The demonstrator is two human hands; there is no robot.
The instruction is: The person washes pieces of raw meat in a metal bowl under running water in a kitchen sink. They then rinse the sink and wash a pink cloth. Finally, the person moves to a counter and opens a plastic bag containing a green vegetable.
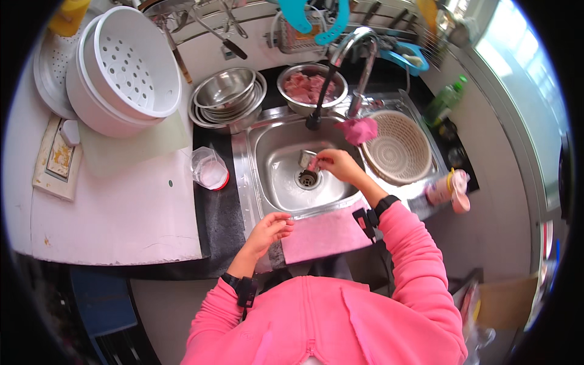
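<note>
My right hand (337,163) is over the stainless steel sink (278,182), its fingertips closed on a small pinkish piece (313,164), too blurred to name. A small grey, squarish item (305,158) shows right beside that piece; whether I hold it too is unclear. Both are just above the drain (308,179). My left hand (270,230) is at the sink's front edge with its fingers loosely spread and nothing in them, close to a pink cloth (324,235) lying along that edge. A pink rag (359,131) hangs at the sink's back right, below the chrome faucet (365,34).
Behind the sink stands a steel bowl of raw meat (312,87). Stacked steel bowls (228,98) are to its left, with a clear plastic container (209,169) nearer. A woven plastic basket (398,146) and a pink bottle (440,189) are at right. White perforated tubs (127,68) stand far left.
</note>
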